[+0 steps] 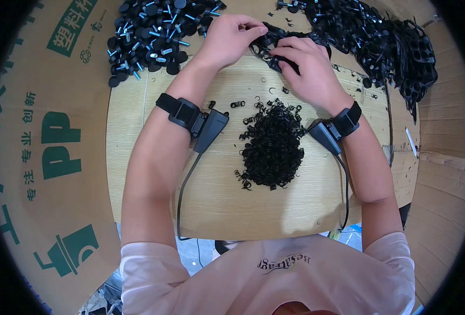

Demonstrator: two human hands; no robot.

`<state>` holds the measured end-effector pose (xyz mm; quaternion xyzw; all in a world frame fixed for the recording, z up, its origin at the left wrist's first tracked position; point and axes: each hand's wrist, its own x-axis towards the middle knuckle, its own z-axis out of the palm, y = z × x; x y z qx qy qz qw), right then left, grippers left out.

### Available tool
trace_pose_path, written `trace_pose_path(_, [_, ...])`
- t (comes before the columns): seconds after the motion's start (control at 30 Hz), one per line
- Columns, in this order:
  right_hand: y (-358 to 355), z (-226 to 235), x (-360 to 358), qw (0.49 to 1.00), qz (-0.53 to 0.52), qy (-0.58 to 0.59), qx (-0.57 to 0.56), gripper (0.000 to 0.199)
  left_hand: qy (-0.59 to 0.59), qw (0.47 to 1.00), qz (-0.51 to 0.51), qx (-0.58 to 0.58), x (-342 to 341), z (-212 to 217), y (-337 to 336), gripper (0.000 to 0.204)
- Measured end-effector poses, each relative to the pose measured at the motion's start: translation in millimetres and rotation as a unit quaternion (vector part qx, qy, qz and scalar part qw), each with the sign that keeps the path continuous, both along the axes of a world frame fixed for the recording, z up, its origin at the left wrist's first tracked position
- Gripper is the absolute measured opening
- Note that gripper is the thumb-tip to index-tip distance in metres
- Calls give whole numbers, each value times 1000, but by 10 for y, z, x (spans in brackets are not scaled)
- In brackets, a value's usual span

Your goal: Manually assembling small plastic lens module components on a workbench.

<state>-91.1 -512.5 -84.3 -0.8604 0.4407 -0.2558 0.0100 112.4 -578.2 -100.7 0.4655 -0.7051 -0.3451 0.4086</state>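
Wooden table point(216, 194), black rings point(272, 144), knob screws point(153, 37)

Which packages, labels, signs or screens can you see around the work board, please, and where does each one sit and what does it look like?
Cardboard carton wall: left of the wooden board, brown, printed with green characters, large green letters and a green pictogram.
Cardboard panel: right of the board, plain brown, no print visible.
Printed motif: on the person's pale pink shirt, bottom centre, small dark lettering.
No screens in view.

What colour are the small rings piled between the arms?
Black; the ring pile shows best in the head view.
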Motion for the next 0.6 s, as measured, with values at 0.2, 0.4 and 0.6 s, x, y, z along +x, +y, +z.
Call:
trace_pose_path(0.2, [-20, -40, 41, 1000, -1, -20, 21, 33, 7, 1000, -7, -3, 19, -59, -17, 19])
trace_pose_path(0.4, [-37, -21, 22, 991, -40, -83, 97, 41, -19, 992, -15, -121, -44, -32, 36, 16])
trace_pose_path(0.6, [-64, -85, 7, 995, -29, -72, 58, 54, -37, 995, -19, -96, -88, 5, 124, 16])
